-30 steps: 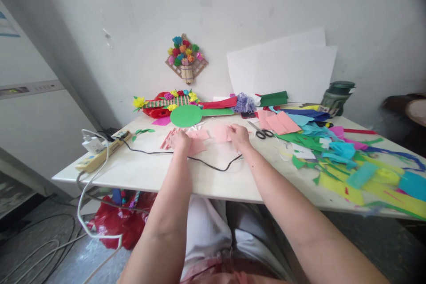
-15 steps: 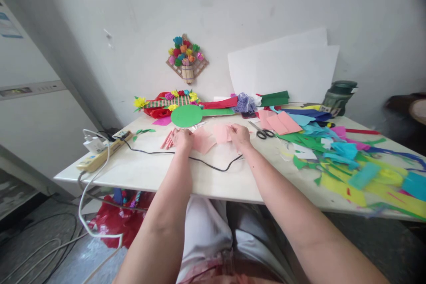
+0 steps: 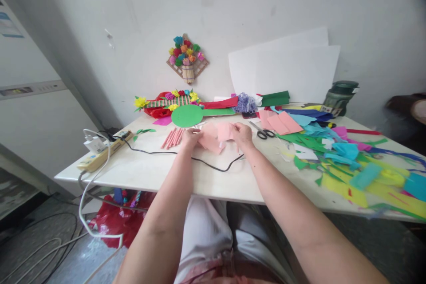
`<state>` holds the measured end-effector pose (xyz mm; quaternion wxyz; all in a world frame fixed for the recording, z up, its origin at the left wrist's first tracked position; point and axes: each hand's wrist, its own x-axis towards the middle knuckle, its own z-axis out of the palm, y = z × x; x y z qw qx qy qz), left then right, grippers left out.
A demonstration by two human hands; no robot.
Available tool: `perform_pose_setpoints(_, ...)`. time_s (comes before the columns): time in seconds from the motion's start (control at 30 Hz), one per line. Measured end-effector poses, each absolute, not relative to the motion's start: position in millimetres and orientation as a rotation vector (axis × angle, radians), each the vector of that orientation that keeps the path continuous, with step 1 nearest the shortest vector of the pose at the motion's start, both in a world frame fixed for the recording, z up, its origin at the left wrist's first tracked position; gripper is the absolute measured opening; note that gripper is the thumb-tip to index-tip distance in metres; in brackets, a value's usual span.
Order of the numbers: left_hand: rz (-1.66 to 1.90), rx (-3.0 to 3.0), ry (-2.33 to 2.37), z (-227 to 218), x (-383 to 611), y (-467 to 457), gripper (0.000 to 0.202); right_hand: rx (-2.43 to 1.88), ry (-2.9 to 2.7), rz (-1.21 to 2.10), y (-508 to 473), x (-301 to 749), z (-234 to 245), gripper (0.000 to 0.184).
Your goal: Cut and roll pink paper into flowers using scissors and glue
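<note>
My left hand (image 3: 191, 137) is closed on the left edge of a pink paper sheet (image 3: 210, 141), which hangs a little above the white table. In my right hand (image 3: 244, 135) a second, smaller pink paper piece (image 3: 225, 132) is pinched by its right side. Its left part overlaps the first sheet; whether the two touch I cannot tell. Several pink rolled paper sticks (image 3: 171, 138) lie just left of my left hand. Black-handled scissors (image 3: 265, 133) rest to the right of my right hand. Behind both hands is a green paper fan shape (image 3: 187, 116) with a long handle.
A black cord (image 3: 213, 167) runs across the table in front of the papers. At left sits a power strip (image 3: 103, 153) with a white charger. Pink sheets (image 3: 285, 123) and coloured scraps (image 3: 346, 177) cover the right side, near a dark green bottle (image 3: 340, 97).
My left hand has shifted slightly right with its pink sheet, uncovering more of the rolled sticks. The two pink papers now overlap; before, a gap lay between them.
</note>
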<state>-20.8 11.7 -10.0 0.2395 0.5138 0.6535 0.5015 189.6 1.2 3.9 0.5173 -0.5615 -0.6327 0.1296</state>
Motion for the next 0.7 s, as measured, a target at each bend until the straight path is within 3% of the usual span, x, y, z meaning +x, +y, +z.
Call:
perform_pose_setpoints(0.2, 0.823, 1.806, 2.26, 12.9, -12.2, -2.5, 0.028, -1.315, -1.493, 0.312, 1.3, 190.9, 4.1, 0.034)
perform_pose_setpoints(0.33, 1.073, 1.564, 2.479, 22.3, -24.5, -7.2, 0.046, -1.327, -1.486, 0.314, -0.3, 191.4, 4.4, 0.035)
perform_pose_setpoints(0.47, 1.351, 1.184, 2.629, 18.4, -44.7, -6.6, 0.036, -1.327, -1.502, 0.321, -2.3, 191.6, 4.7, 0.035)
perform_pose_setpoints(0.7, 1.24, 1.315, 2.67, 8.2, -49.6, 3.1, 0.029, -1.335, -1.504, 0.32, -4.2, 190.7, 3.7, 0.034)
